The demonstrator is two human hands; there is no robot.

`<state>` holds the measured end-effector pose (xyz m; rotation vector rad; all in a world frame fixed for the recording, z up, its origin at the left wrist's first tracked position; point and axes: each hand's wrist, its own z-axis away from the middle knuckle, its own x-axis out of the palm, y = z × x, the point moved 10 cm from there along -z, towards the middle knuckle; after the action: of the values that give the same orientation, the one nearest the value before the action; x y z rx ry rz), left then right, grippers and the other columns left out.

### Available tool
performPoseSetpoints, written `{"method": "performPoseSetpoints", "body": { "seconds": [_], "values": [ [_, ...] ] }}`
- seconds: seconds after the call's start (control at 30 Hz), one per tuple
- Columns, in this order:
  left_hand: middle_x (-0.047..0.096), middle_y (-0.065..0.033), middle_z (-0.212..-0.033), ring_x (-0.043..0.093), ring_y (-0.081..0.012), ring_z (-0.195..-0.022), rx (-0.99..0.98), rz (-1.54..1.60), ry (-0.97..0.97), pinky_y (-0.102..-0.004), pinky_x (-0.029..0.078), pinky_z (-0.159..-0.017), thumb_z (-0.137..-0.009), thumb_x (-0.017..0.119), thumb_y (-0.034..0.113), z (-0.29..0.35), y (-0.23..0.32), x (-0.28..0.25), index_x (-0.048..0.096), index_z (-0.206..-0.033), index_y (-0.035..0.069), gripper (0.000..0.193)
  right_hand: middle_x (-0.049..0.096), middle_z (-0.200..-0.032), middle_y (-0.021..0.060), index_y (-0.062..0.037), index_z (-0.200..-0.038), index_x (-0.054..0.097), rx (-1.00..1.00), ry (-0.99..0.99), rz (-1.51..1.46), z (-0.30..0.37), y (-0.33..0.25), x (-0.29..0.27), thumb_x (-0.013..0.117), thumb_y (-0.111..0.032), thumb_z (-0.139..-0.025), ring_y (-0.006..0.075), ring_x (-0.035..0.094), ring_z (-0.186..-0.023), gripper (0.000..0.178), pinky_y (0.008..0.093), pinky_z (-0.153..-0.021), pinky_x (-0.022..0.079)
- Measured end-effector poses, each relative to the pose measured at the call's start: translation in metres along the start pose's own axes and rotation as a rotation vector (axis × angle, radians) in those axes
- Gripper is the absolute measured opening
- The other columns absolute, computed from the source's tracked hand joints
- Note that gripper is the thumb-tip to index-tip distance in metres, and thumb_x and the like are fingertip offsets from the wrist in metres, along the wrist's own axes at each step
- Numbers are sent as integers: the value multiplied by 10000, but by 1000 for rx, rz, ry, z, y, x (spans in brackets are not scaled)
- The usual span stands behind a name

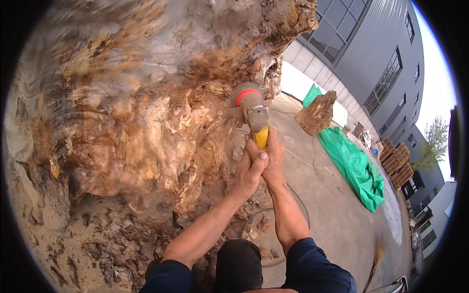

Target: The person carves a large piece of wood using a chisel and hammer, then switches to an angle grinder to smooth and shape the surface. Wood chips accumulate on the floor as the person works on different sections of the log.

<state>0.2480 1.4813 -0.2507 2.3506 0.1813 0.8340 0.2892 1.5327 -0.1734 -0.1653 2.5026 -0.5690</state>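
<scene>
Both of my arms reach forward to an angle grinder [256,116] with a dusty grey head, a yellow body and a spinning-blurred disc with a red ring. My left hand [248,171] is closed about the yellow body, its thumb lying across toward the other hand. Pressed against it, my right hand [274,163] wraps the same body from the right side. The grinder's disc is at the right edge of a huge gnarled wood root [146,122], brown and orange with deep folds. Whether the disc touches the wood I cannot tell.
A cord [305,207] loops over the concrete floor by my right arm. Wood chips and debris [117,244] cover the ground at lower left. To the right are a wood chunk [316,113], a green tarp [354,171], stacked brown pallets [396,158] and a grey building [371,49].
</scene>
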Motion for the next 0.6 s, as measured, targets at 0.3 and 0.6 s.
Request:
{"method": "performPoseSetpoints", "body": {
  "seconds": [0.3,0.6],
  "values": [
    [468,-107,-1473,453,-163,-1355,-45,343,20,-338,364,-1155,-1103,428,448,-24,-28,16,299,-1584,-16,681,698,-873,207,-48,-1186,584,-320,35,234,-17,-19,-7,729,-137,-836,417,700,-733,390,479,-598,518],
    [443,-73,-1534,431,-166,-1419,-136,532,31,-350,340,-1200,-1110,406,415,-11,-65,15,279,-1623,48,643,715,-911,198,-58,-1208,587,-319,-4,361,-4,-6,0,763,-161,-850,426,700,-759,411,475,-606,516]
  ]
}}
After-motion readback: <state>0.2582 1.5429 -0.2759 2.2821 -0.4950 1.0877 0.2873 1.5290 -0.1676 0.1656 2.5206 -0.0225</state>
